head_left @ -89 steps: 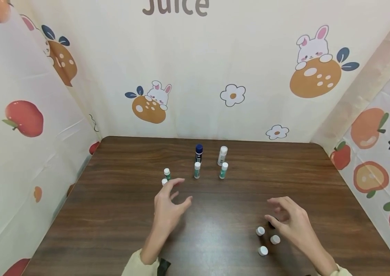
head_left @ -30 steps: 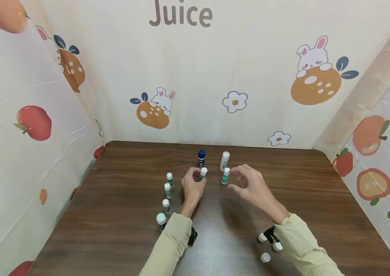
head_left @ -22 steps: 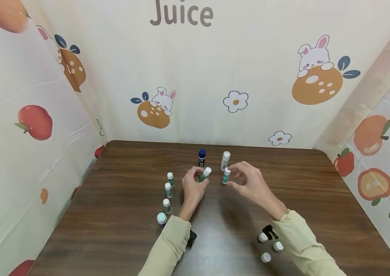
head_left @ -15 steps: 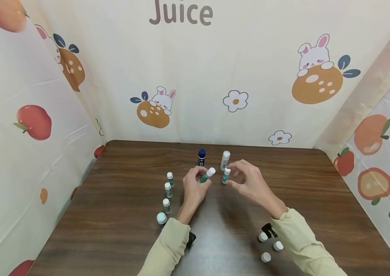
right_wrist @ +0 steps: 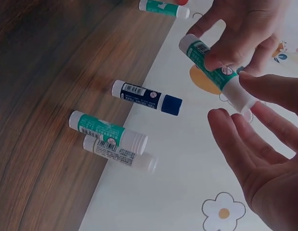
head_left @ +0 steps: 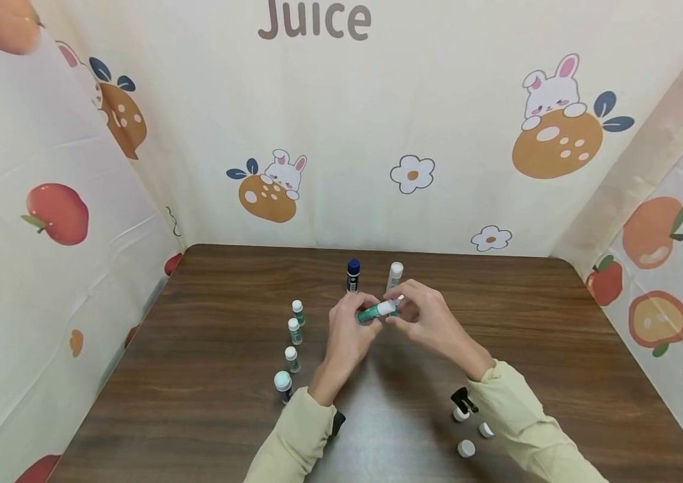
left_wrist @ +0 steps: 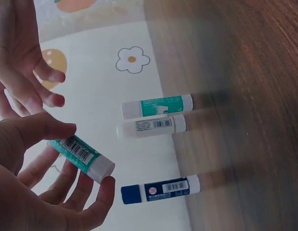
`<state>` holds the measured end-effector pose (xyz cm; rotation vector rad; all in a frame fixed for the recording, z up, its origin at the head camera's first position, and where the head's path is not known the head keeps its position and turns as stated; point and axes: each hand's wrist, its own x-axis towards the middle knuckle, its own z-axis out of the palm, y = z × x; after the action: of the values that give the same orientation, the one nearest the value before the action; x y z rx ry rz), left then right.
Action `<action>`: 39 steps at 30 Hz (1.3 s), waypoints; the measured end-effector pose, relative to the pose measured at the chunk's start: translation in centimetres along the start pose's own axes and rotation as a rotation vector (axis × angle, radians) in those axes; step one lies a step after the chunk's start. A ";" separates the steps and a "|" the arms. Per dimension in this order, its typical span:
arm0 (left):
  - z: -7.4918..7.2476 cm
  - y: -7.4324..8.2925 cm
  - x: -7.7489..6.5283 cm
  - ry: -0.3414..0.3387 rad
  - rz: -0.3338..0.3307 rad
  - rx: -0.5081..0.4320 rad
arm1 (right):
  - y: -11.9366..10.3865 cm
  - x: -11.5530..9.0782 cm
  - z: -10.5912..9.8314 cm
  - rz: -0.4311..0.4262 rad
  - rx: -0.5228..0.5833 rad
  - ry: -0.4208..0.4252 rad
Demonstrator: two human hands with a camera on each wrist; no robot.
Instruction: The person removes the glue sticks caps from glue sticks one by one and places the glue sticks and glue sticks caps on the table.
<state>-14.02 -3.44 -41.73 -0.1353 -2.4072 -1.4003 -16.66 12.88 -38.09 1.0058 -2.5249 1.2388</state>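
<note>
My left hand (head_left: 350,329) holds a green glue stick (head_left: 370,313) with a white cap, tilted sideways above the table. My right hand (head_left: 429,318) is at the cap end, thumb and fingers spread around the cap. In the right wrist view, the right thumb tip lies right at the cap (right_wrist: 239,96), and the index finger stands apart from it. Another green glue stick (right_wrist: 100,127) stands upright behind the right hand, mostly hidden in the head view. Behind stand a navy-capped glue stick (head_left: 353,275) and a white one (head_left: 395,274).
Along the left stands a row of small green glue sticks (head_left: 295,331) with white tops, and nearest a wider dark one (head_left: 283,384) with a white top. Small white cap-like pieces (head_left: 465,448) lie at the right front, partly behind the right sleeve (head_left: 516,409). Printed cloth (head_left: 329,121) surrounds the table.
My left hand has lifted the green glue stick, tipped it towards the right and brought it against the right hand. My right hand has come from the right front, now at the cap.
</note>
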 end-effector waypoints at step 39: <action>-1.8 0.2 -0.5 -0.060 0.039 -0.006 | -0.4 -0.4 -1.2 -0.080 0.058 0.014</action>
<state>-13.02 -4.80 -40.95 -0.2275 -2.4356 -1.4049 -16.29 13.83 -37.25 1.0953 -2.4259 1.2989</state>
